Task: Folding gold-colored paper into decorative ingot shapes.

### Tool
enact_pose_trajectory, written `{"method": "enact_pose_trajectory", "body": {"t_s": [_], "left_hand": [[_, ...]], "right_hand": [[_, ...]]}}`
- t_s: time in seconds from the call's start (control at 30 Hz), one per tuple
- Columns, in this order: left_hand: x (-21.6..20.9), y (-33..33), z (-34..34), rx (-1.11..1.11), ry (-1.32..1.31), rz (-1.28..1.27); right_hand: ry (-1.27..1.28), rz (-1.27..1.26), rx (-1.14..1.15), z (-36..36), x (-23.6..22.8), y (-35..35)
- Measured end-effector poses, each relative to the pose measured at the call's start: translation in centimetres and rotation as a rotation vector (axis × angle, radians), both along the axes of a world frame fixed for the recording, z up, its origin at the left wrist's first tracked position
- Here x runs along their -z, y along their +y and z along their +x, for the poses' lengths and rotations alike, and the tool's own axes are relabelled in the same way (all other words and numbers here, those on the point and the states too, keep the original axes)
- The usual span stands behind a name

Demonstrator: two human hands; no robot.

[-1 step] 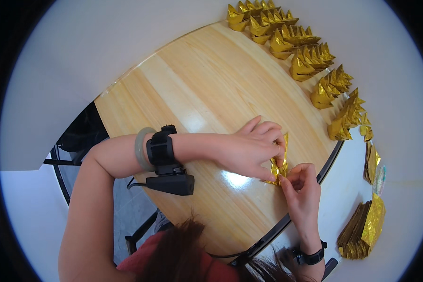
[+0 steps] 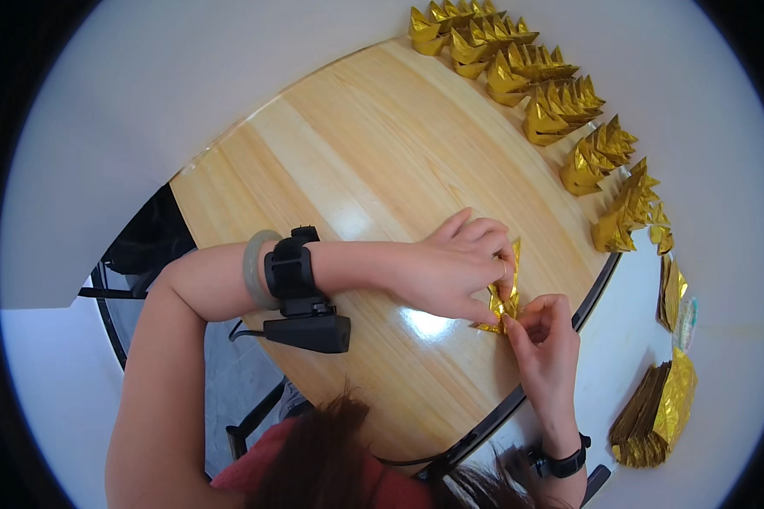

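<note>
A small folded piece of gold foil paper (image 2: 511, 307) is at the right side of the wooden table, partly covered by my fingers. My left hand (image 2: 458, 267) reaches across from the left, its thumb and index finger gripping the foil while the other fingers arch above it. From the lower right, my right hand (image 2: 548, 338) pinches the near end of the same piece between thumb and curled fingers. Both sets of fingertips almost meet at the fold. How the paper is creased beneath them is hidden.
Rows of folded gold foil ingots (image 2: 560, 110) line the table's far right edge. Beyond the dark edge, a white surface (image 2: 598, 339) bears a fanned stack of gold paper (image 2: 645, 420), a smaller gold bundle (image 2: 671, 293) and a clear-and-green packet (image 2: 688, 322).
</note>
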State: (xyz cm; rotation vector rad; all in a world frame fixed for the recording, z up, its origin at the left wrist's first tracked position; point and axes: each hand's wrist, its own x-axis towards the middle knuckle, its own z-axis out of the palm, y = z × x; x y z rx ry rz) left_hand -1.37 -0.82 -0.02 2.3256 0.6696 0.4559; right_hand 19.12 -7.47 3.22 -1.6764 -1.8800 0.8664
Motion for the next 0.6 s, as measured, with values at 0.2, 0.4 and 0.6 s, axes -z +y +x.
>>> {"method": "enact_pose_trajectory", "body": {"t_s": [0.2, 0.4, 0.6], "left_hand": [[-0.33, -0.2, 0.65, -0.044, -0.008, -0.005], [-0.47, -0.52, 0.93, -0.085, 0.042, 0.003], [-0.01, -0.48, 0.97, -0.089, 0.026, 0.047]], "right_hand": [[-0.028, 0.038, -0.022, 0.25, 0.13, 0.02], [-0.04, 0.026, -0.025, 0.16, 0.12, 0.0], [-0.042, 0.015, -0.011, 0.2, 0.35, -0.12]]}}
